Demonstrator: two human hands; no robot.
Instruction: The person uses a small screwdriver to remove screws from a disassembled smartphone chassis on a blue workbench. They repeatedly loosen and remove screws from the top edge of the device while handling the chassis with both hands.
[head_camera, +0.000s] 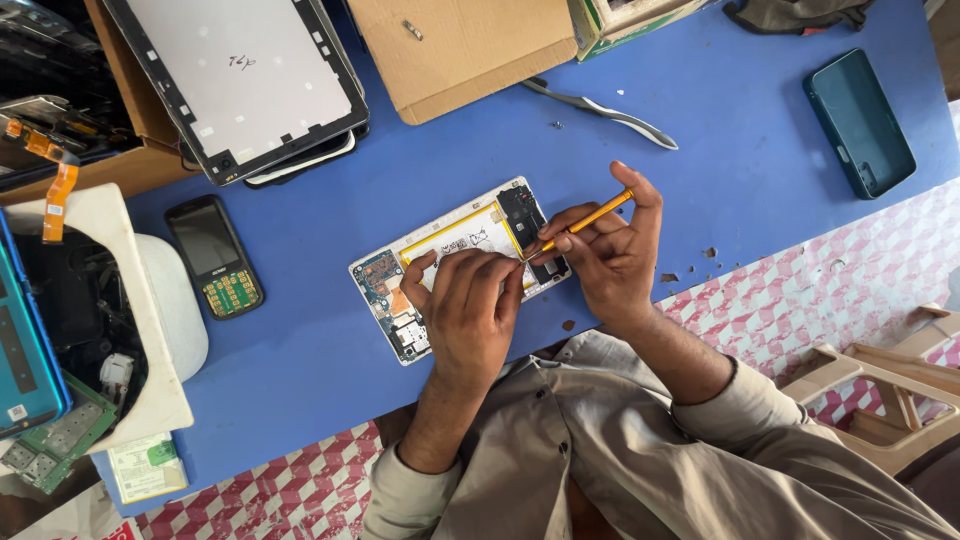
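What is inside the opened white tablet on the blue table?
Inside the opened tablet: a white battery, a circuit board, a black module. The left hand covers its middle.

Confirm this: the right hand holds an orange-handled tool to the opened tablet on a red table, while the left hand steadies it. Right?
Not quite. The head view shows the table is blue, not red. The rest holds: the right hand holds the orange-handled tool to the opened tablet, steadied by the left hand.
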